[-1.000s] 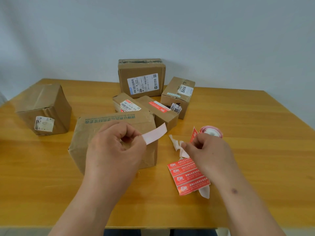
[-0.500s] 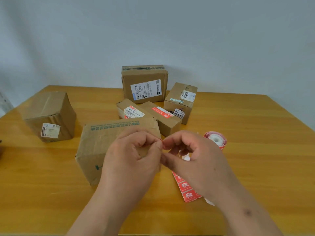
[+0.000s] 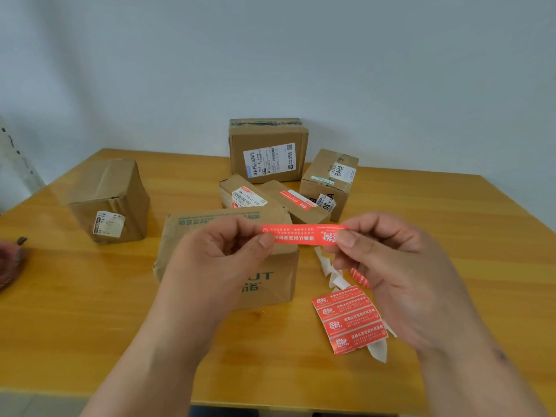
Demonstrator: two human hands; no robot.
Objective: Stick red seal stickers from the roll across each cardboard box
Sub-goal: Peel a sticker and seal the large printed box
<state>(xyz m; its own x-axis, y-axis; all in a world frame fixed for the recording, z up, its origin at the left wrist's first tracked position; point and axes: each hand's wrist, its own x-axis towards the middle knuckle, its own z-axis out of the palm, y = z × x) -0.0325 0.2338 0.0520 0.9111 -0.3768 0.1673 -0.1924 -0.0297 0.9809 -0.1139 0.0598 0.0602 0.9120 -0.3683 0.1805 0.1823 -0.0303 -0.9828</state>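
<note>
- Left hand [image 3: 219, 266]: thumb and forefinger pinch the left end of a single red seal sticker [image 3: 304, 234]; the other fingers are curled beneath.
- Right hand [image 3: 400, 278]: thumb and forefinger pinch the right end of the same sticker; the remaining fingers are loosely bent.
- Red seal sticker: held level between the two hands, printed side toward the camera, white lettering upside down. It hangs in the air over the top rear edge of the nearest cardboard box [image 3: 228, 260]; whether it touches the box cannot be told.
- Nearest cardboard box: stands on the table [image 3: 90, 326] directly behind the left hand, green print on its front and top edge.
- Sticker strip [image 3: 349, 322]: several red stickers on white backing lie flat on the table, just right of the nearest box and below the right hand. Curled white backing paper [image 3: 329, 269] trails up from it. The roll itself is hidden behind the right hand.
- Other boxes: one cube-shaped box [image 3: 108, 200] well to the left; a tall box [image 3: 267, 152] with a white shipping label at the rear; a small box [image 3: 329, 183] marked "BAHA" to its right; two low boxes [image 3: 270, 200] between these and the nearest box, one bearing a red sticker on top.
- Far left edge: a dark blurred object [image 3: 12, 260], not identifiable.
</note>
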